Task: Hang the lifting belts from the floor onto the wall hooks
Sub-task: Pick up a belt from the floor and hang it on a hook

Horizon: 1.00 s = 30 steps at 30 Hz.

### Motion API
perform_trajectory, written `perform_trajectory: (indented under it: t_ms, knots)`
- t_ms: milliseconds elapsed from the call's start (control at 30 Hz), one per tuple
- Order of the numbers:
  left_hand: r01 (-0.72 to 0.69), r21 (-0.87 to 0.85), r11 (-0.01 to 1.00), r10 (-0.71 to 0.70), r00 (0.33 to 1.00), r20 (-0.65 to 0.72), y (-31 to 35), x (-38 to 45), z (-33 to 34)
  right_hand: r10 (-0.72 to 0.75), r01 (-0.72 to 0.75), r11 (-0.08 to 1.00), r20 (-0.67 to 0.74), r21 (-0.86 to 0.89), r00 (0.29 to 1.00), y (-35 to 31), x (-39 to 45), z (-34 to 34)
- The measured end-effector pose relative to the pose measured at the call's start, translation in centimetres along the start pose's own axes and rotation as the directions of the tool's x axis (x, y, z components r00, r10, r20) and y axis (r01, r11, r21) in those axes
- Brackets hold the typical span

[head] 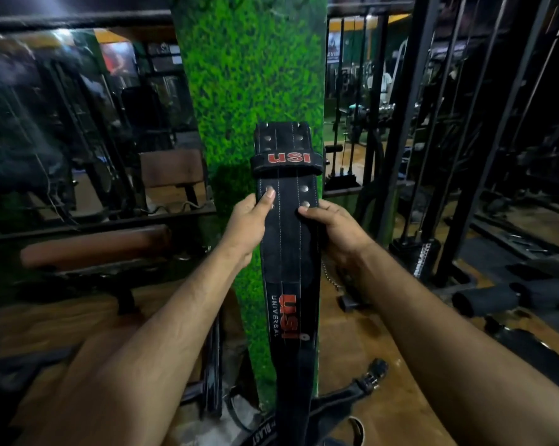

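Head view puts me square in front of a green, grass-textured pillar [252, 75], with a long black leather lifting belt with red USI lettering [289, 239] held upright against its face. My left hand [247, 225] grips the belt's left edge, thumb laid flat over the front near a rivet; my right hand [334, 228] grips the right edge, its fingers [307, 211] curled round onto the front, so both hands are pinching this one belt between thumb and fingers. The belt's top end sits high on the pillar, just above the black keeper loop, and the tail hangs down towards the wooden floor [342, 333]. I cannot see a hook; if one is there, the belt's top covers it, so I cannot tell whether the belt is already caught or only pressed to the pillar. My judgement is that this belt is at the hanging step, not finished, since both hands carry it. On the floor at the pillar's foot lies another black belt with a metal buckle [371, 378], and a further dark strap with white lettering [262, 436] at the bottom edge, so at least those seem left to lift.
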<state>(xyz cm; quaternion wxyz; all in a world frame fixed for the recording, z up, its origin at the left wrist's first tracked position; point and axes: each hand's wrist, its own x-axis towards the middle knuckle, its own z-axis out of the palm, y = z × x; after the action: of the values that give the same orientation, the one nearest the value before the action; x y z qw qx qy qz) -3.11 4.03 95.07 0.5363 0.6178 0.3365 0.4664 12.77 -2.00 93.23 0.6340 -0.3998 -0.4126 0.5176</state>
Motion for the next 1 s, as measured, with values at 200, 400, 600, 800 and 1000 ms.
perform_trajectory:
  t_ms: [200,400,600,800,1000]
  knots:
    - [-0.207,0.055,0.977,0.206,0.978,0.026,5.1,1.6,0.8,-0.201,0.201,0.980,-0.040,0.000,0.979,-5.7,1.3,2.5]
    - [-0.307,0.079,0.948,0.314,0.943,-0.106,12.6,5.1,2.3,-0.365,0.364,0.929,0.001,-0.058,0.931,-12.3,3.0,4.3]
    - [-0.448,0.048,0.893,0.450,0.879,-0.159,17.5,7.1,3.8,-0.501,0.497,0.863,-0.039,-0.085,0.864,-17.7,4.3,6.0]
    - [-0.485,0.177,0.857,0.513,0.839,-0.184,13.1,6.4,4.9,-0.624,0.619,0.781,-0.090,-0.080,0.776,-20.2,5.8,5.8]
    - [-0.302,0.181,0.936,0.330,0.931,-0.158,5.5,3.7,3.8,-0.608,0.594,0.794,-0.202,-0.131,0.768,-16.2,8.1,4.9]
